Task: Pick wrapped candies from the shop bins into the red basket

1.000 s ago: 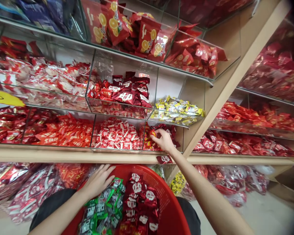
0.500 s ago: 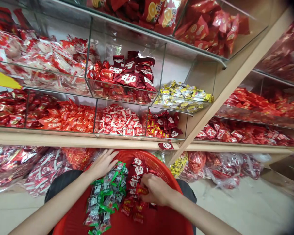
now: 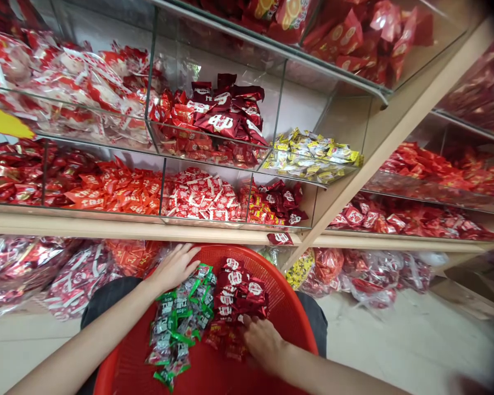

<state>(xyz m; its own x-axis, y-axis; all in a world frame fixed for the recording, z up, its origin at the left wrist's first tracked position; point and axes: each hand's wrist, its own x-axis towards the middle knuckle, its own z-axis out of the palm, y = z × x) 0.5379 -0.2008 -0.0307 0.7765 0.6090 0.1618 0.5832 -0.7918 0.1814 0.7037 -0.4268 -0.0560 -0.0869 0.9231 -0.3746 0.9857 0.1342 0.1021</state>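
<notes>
A red plastic basket (image 3: 290, 296) sits between my knees. Green-edged wrapped candies (image 3: 181, 315) form a pile on its left side. Beside them lie dark red wrapped candies (image 3: 230, 296) with white labels, and smaller red packets (image 3: 220, 334) sit just below. My left hand (image 3: 175, 269) rests at the basket's upper left rim by the green pile, its fingers stretched out and holding nothing. My right hand (image 3: 263, 343) reaches in from the right with curled fingers, against the lower right edge of the red packets. Whatever is between its fingertips is hidden.
Ahead stand shelves with clear bins of red-wrapped candies (image 3: 201, 195) and yellow-and-white candies (image 3: 313, 153). One loose dark red packet (image 3: 280, 238) lies on the wooden ledge (image 3: 99, 225). Filled plastic bags (image 3: 366, 274) sit on the floor beneath.
My right hand has moved down and toward me, uncovering more dark red candies at the right of the pile. My left hand stays at the rim. The camera view has shifted slightly.
</notes>
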